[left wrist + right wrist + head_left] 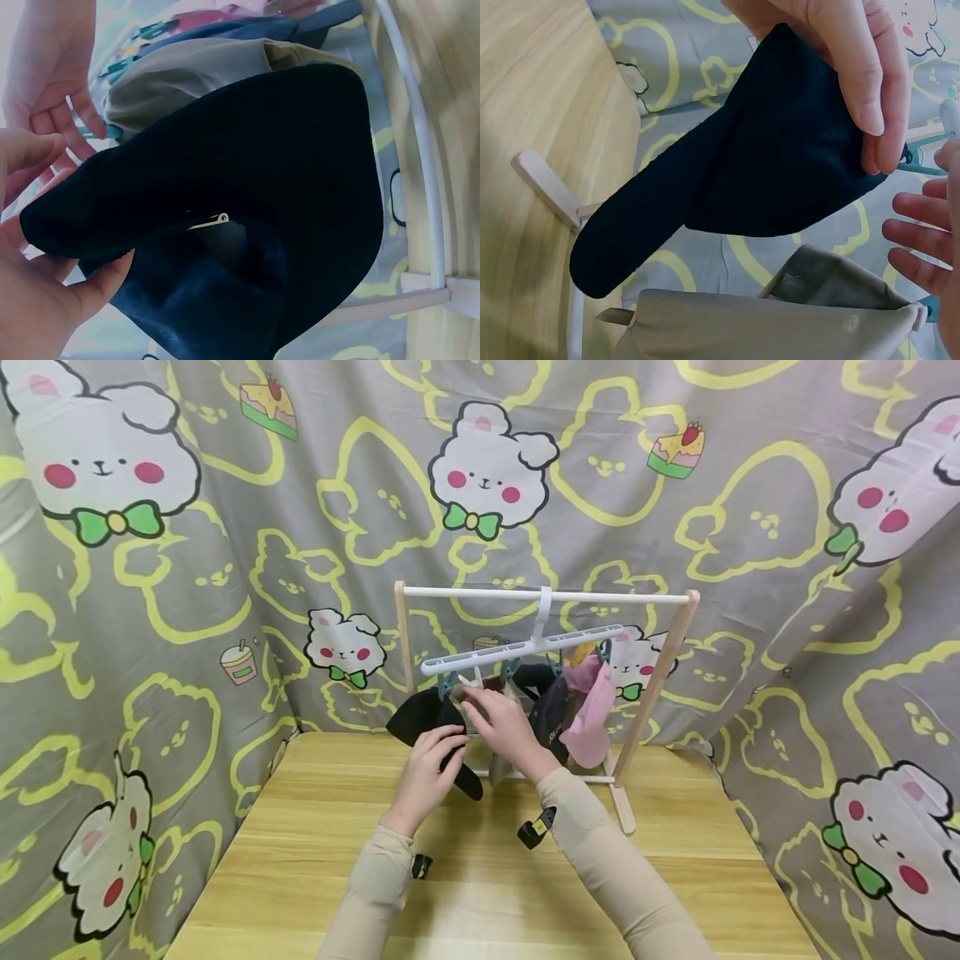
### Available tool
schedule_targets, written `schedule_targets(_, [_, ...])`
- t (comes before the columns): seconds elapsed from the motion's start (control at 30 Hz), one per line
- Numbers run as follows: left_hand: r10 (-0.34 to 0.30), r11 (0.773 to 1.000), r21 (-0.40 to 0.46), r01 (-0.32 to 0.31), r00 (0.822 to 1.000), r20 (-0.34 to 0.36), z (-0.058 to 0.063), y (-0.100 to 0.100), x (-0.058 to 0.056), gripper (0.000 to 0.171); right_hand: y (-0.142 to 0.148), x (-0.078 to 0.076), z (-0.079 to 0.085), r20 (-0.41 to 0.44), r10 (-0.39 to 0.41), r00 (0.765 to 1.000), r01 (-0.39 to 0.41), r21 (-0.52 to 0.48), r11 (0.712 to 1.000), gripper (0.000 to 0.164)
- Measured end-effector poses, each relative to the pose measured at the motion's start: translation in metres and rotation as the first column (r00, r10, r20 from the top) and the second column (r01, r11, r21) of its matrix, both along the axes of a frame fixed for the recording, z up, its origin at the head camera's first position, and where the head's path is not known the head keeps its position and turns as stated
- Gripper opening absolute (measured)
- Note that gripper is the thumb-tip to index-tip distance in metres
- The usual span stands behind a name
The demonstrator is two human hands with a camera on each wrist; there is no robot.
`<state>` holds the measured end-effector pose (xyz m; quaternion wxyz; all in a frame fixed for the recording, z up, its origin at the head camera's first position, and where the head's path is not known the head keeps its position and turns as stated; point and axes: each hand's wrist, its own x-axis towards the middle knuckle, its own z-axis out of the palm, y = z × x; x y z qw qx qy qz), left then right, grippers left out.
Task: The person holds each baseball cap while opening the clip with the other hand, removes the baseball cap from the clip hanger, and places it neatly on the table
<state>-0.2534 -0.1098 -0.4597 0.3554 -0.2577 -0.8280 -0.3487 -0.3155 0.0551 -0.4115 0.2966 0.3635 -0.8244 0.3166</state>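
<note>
A black cap (772, 150) hangs tilted below the left end of a white hanger (480, 657), brim downward. My left hand (431, 768) holds the cap's edge, thumb and fingers on either side of the fabric in the left wrist view. At the cap's upper corner a teal clip (922, 154) sits right beside the left fingertips. My right hand (510, 731) is close to that clip, its fingers apart and loosely bent, with the fingertips near the clip's handles. A khaki cap (772, 330) hangs just behind the black one.
A dark cap (551, 710) and a pink cap (588, 714) hang farther right on the hanger. Its hook rests on the top bar of a wooden rack (660, 668), which stands on a wooden table (300, 860). A patterned curtain (600, 552) surrounds the table.
</note>
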Motion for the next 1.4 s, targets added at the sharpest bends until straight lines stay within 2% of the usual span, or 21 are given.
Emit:
schedule_targets(0.33, [-0.022,0.997,0.081,0.02,0.999,0.025,0.0,0.0,0.001,0.016,-0.006,-0.002,0.002,0.09,-0.021,0.996,0.019,0.02,1.0,0.034])
schedule_targets(0.63, [0.033,0.99,0.14,-0.032,0.999,-0.005,0.004,-0.005,0.004,0.014,-0.007,-0.001,0.002,0.124,-0.03,0.992,0.029,0.003,1.0,0.034])
schedule_targets(0.8, [0.048,0.989,0.144,-0.045,0.999,-0.02,0.004,-0.009,0.006,0.013,-0.009,-0.001,0.002,0.09,-0.02,0.996,0.021,-0.012,1.0,0.033])
schedule_targets(0.97, [0.038,0.989,0.147,-0.035,0.999,-0.015,0.005,-0.011,0.01,0.013,-0.013,-0.001,0.004,0.053,-0.021,0.998,0.021,-0.006,1.0,0.031])
schedule_targets(1.23, [0.014,0.991,0.131,-0.012,1.0,-0.018,0.003,-0.014,0.015,0.017,-0.017,0.002,0.008,0.116,-0.009,0.993,0.008,0.001,1.0,0.022])
schedule_targets(1.4, [0.001,0.995,0.103,0.003,0.999,-0.045,-0.001,-0.016,0.018,0.022,-0.021,0.004,0.011,0.119,-0.037,0.992,0.039,-0.014,0.999,0.022])
